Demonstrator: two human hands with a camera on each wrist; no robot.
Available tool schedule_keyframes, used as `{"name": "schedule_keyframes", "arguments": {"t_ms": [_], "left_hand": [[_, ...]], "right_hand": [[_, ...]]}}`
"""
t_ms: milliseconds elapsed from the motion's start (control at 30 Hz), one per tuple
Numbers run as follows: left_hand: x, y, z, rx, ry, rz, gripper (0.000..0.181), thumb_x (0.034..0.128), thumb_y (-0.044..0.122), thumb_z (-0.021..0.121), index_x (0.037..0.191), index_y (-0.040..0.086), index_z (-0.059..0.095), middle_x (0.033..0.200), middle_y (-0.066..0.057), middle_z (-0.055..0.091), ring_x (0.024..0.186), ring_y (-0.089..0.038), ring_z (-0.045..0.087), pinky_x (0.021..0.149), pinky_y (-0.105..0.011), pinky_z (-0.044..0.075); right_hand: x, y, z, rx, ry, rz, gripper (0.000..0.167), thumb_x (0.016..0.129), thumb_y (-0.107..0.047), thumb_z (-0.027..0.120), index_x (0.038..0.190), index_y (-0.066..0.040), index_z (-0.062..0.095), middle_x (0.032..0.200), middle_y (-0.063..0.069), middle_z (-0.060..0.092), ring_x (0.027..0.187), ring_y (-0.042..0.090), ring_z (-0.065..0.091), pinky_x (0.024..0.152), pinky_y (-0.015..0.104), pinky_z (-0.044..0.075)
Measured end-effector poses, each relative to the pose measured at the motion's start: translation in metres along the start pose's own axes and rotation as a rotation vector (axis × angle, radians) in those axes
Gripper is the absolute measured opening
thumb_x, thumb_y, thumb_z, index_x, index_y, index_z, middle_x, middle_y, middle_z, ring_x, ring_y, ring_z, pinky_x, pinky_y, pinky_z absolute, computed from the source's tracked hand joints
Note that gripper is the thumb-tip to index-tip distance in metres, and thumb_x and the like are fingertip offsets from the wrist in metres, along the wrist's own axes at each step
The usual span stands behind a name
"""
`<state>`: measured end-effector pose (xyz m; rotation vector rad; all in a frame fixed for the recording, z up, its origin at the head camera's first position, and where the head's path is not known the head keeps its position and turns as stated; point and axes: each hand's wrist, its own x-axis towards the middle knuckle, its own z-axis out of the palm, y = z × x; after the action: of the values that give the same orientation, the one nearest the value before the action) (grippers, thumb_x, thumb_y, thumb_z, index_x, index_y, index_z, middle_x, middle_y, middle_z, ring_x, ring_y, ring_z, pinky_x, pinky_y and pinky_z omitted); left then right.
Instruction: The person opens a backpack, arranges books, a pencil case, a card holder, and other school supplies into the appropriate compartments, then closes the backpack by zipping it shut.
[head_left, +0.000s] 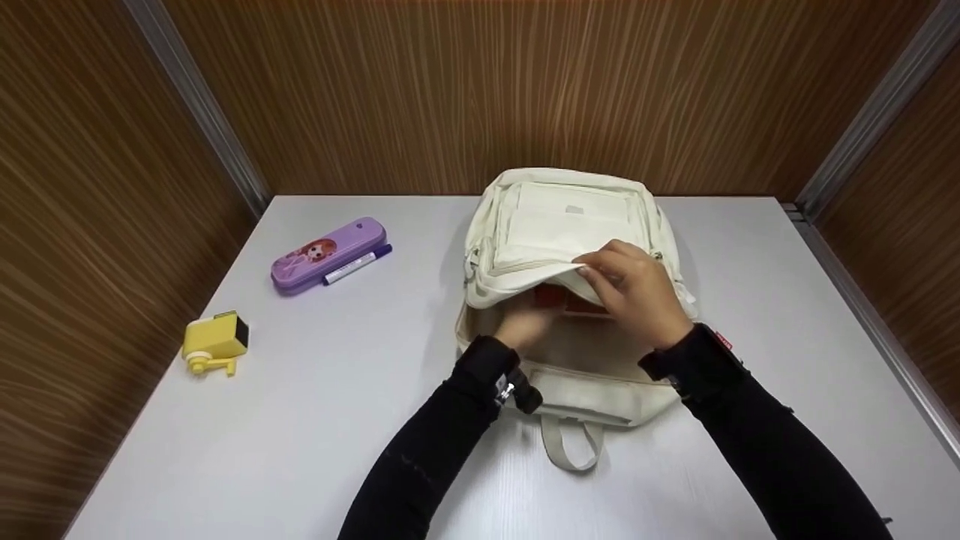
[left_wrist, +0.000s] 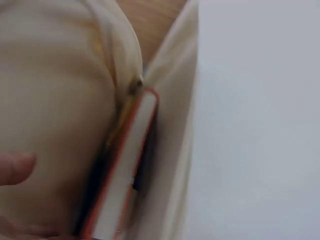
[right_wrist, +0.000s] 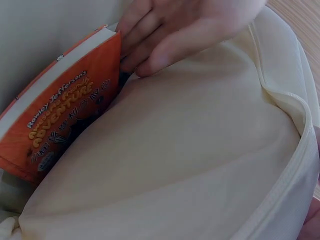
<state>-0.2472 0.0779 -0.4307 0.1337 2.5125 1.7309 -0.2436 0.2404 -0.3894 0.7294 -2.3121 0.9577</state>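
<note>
A cream backpack (head_left: pixel 570 225) lies on the table with its main compartment unzipped. My right hand (head_left: pixel 637 289) pinches the edge of its front panel and holds it up; parts of that hand's fingers show at the right edge of the right wrist view. My left hand (right_wrist: pixel 187 32) reaches inside, its fingers extended beside the corner of an orange book (right_wrist: pixel 75 100), thumb apart from it. In the left wrist view the book's pale page edge stands between the bag's walls. Whether the left fingertips touch the book is hard to tell.
To the left lie a purple pencil case (head_left: pixel 330 255), a purple-capped white marker (head_left: pixel 356 266) against it, and a yellow toy-like object with a crank (head_left: pixel 215 341). A carrying loop (head_left: pixel 574 450) extends from the bag toward me. Wood-grain panels (head_left: pixel 525 97) enclose the white table (head_left: pixel 360 360).
</note>
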Motion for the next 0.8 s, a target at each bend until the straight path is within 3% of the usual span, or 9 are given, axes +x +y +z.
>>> {"name": "schedule_keyframes", "arguments": {"t_ms": [67,167,233,400,500,567,633,733,800], "left_hand": [[-0.007,-0.006,-0.005,-0.008,-0.069,-0.006,0.053,0.0905,0.016,0.061,0.14,0.002,0.048,0.141,-0.019,0.053,0.133,-0.03,0.049,0.112,-0.036,0.039],[-0.012,-0.024,-0.016,0.002,-0.2,0.04,0.051,0.0906,0.016,0.063,0.139,0.002,0.052,0.138,-0.019,0.056,0.13,-0.031,0.052,0.108,-0.037,0.043],[-0.02,-0.029,-0.034,-0.016,-0.321,0.043,0.045,0.0927,0.015,0.06,0.134,-0.002,0.055,0.137,-0.02,0.057,0.128,-0.033,0.053,0.106,-0.038,0.045],[-0.031,-0.039,-0.086,0.04,-0.654,0.106,0.032,0.099,0.018,0.054,0.117,-0.006,0.065,0.119,-0.021,0.068,0.115,-0.039,0.062,0.095,-0.045,0.053],[-0.029,-0.039,-0.113,0.042,-0.765,0.134,0.033,0.101,0.019,0.05,0.117,-0.007,0.064,0.115,-0.022,0.069,0.111,-0.039,0.064,0.087,-0.048,0.056],[-0.025,-0.039,-0.125,0.034,-0.727,0.137,0.033,0.101,0.021,0.05,0.117,-0.005,0.064,0.111,-0.019,0.07,0.104,-0.035,0.068,0.079,-0.043,0.057],[-0.018,-0.039,-0.131,0.009,-0.611,0.115,0.031,0.1005,0.022,0.051,0.114,-0.004,0.064,0.103,-0.014,0.072,0.094,-0.025,0.07,0.072,-0.034,0.056],[-0.003,-0.047,-0.127,-0.034,-0.316,0.037,0.023,0.0982,0.02,0.055,0.104,0.0,0.066,0.092,-0.005,0.071,0.081,-0.014,0.067,0.064,-0.025,0.048],[0.007,-0.057,-0.119,0.008,-0.115,0.004,0.02,0.0963,0.018,0.057,0.101,0.0,0.065,0.092,-0.004,0.069,0.082,-0.015,0.063,0.069,-0.027,0.048]], "right_hand": [[-0.003,0.0,0.0,0.003,-0.001,0.005,0.008,0.089,-0.008,0.069,0.095,-0.005,0.074,0.082,0.007,0.065,0.075,0.011,0.054,0.069,0.019,0.04],[-0.007,0.001,0.001,0.01,-0.014,0.024,0.009,0.089,-0.008,0.069,0.095,-0.006,0.074,0.083,0.007,0.066,0.077,0.01,0.055,0.071,0.018,0.04],[-0.011,0.001,0.003,0.015,-0.028,0.035,0.009,0.09,-0.009,0.068,0.096,-0.006,0.074,0.084,0.007,0.066,0.079,0.01,0.056,0.072,0.018,0.041],[-0.027,0.002,0.009,0.035,-0.065,0.03,0.008,0.089,-0.008,0.07,0.095,-0.008,0.075,0.085,0.003,0.067,0.08,0.009,0.057,0.073,0.017,0.044],[-0.042,0.005,0.016,0.038,-0.095,0.01,0.008,0.085,-0.006,0.073,0.092,-0.01,0.075,0.083,0.0,0.066,0.079,0.008,0.059,0.072,0.02,0.046],[-0.053,0.005,0.022,0.018,-0.138,0.009,0.008,0.083,-0.007,0.075,0.09,-0.012,0.075,0.081,-0.003,0.065,0.077,0.007,0.059,0.07,0.022,0.048],[-0.063,0.004,0.028,-0.016,-0.209,0.013,0.008,0.082,-0.011,0.076,0.089,-0.014,0.074,0.08,-0.004,0.064,0.075,0.007,0.059,0.069,0.025,0.05],[-0.074,-0.001,0.039,-0.1,-0.32,0.011,0.009,0.081,-0.019,0.076,0.088,-0.016,0.072,0.08,-0.006,0.061,0.074,0.008,0.057,0.067,0.027,0.05],[-0.079,-0.005,0.046,-0.157,-0.353,-0.02,0.012,0.08,-0.023,0.077,0.088,-0.016,0.071,0.081,-0.005,0.059,0.074,0.009,0.057,0.065,0.028,0.05]]}}
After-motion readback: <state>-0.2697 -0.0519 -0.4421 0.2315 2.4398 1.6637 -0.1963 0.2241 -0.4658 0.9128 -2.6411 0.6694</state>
